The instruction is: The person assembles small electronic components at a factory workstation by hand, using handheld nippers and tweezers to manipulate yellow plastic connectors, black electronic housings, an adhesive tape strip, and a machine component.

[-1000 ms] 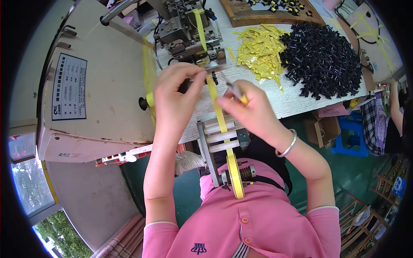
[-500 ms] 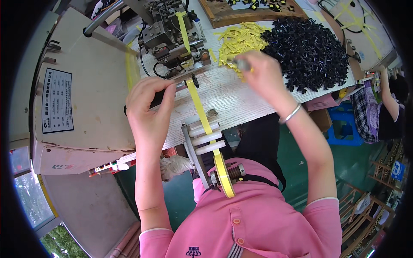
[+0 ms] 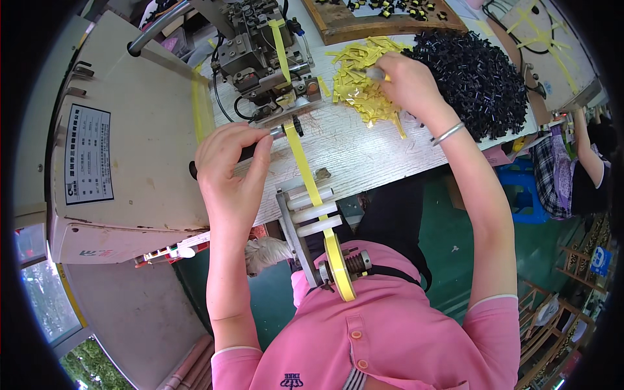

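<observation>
My left hand (image 3: 227,172) is closed, thumb and fingers together around a black-handled metal rod (image 3: 277,132), partly hidden by the hand. Beside those fingertips, a yellow tape strip (image 3: 300,159) passes over the rod near a dark toothed wheel (image 3: 297,123). The strip runs down across white rollers (image 3: 314,210) to a yellow tape reel (image 3: 337,266). My right hand (image 3: 413,84) is closed on a small tool with a rounded metal end (image 3: 375,73), its kind unclear. That hand hovers at the right side of a pile of yellow strips (image 3: 357,91), next to a heap of small black parts (image 3: 471,84).
A metal machine (image 3: 253,62) with a yellow strip stands on the white table (image 3: 364,156). Behind is a wooden tray (image 3: 390,26) with black-and-yellow pieces. A large beige cabinet (image 3: 143,156) stands left. Another person (image 3: 572,162) sits far right near a blue stool (image 3: 523,192).
My right hand, with its tool, has moved slightly right and up over the yellow pile; it was blurred before. Some yellow strips have shifted toward the near side. My left hand has barely moved.
</observation>
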### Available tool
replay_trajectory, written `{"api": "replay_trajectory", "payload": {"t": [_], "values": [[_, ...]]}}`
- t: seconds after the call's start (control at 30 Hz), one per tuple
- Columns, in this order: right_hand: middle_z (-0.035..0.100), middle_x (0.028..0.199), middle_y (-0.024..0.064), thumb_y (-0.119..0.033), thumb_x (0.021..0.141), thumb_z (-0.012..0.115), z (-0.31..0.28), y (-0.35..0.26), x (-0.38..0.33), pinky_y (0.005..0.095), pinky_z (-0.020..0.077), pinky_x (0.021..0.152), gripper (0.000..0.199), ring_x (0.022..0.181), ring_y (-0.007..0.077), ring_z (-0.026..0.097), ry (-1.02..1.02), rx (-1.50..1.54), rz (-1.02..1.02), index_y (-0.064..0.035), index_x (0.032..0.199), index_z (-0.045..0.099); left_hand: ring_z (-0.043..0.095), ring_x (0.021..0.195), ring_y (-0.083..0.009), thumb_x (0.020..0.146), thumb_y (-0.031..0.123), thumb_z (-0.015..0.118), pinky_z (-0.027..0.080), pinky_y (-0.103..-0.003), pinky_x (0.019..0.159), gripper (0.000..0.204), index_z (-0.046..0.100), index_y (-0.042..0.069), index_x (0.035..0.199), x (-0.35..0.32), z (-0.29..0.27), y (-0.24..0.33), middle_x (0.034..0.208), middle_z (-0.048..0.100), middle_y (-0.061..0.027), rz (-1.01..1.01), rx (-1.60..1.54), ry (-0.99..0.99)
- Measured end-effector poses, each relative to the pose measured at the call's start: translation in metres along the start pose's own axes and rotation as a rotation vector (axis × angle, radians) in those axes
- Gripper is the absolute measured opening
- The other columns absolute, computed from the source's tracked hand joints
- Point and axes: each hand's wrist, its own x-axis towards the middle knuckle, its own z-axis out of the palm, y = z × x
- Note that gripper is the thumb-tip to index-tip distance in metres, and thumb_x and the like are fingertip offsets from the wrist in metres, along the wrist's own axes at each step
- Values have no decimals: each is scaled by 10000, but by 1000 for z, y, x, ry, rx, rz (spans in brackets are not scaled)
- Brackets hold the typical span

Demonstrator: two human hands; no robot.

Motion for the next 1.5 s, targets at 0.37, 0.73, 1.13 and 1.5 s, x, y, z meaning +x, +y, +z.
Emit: {"api": "replay_trajectory", "payload": {"t": [0.37,0.73,1.13,1.5], "values": [[454,497,-11,-251,826,676,-35,12,11,236,315,387,258,406,63,413,29,653,563,-7,761,626,612,881,-249,726,41,704,418,-369,810,102,639,59,803,5,18,12,812,644,-64,148,-47,-34],[491,525,-18,-200,800,711,-38,22,4,218,254,366,200,390,48,390,-15,1122,630,-40,780,594,645,735,-253,786,80,646,493,-364,667,194,631,5,964,50,89,50,836,653,-134,-20,-335,-256],[510,547,-6,-153,787,705,-27,20,-1,213,266,365,166,392,54,401,-66,1216,644,-27,828,606,653,711,-225,749,23,618,505,-344,643,379,525,-59,1107,74,147,35,828,656,-158,-326,-480,-254],[493,537,-13,-146,798,695,-33,16,-6,210,265,368,156,392,48,394,-48,1310,624,-24,836,605,656,771,-225,742,93,673,521,-341,685,392,562,-37,1096,74,141,38,881,646,-135,-367,-376,-166]]}}
